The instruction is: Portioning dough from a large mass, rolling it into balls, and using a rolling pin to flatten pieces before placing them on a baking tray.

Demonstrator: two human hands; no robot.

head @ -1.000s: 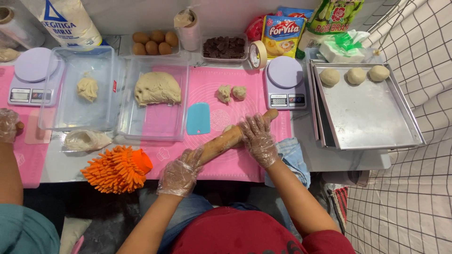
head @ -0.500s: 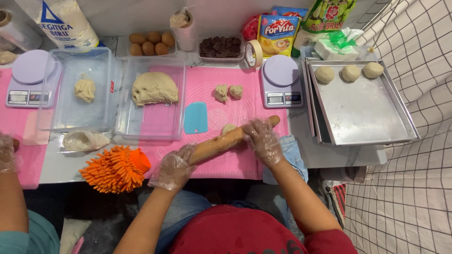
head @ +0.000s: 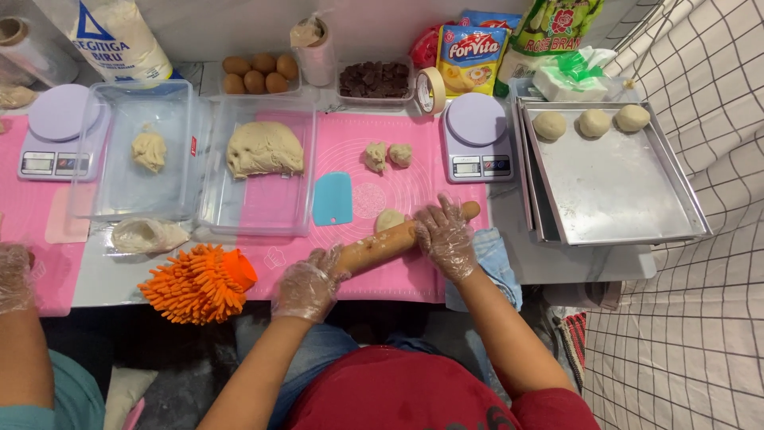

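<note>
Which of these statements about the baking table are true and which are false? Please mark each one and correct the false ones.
1. Both hands, the left hand and the right hand, rest on the wooden rolling pin. True.
2. The metal tray holds five dough balls. False: three dough balls lie along its far edge.
3. A blue scraper lies on the pink mat. True.
4. The hands are bare. False: both wear clear plastic gloves.
</note>
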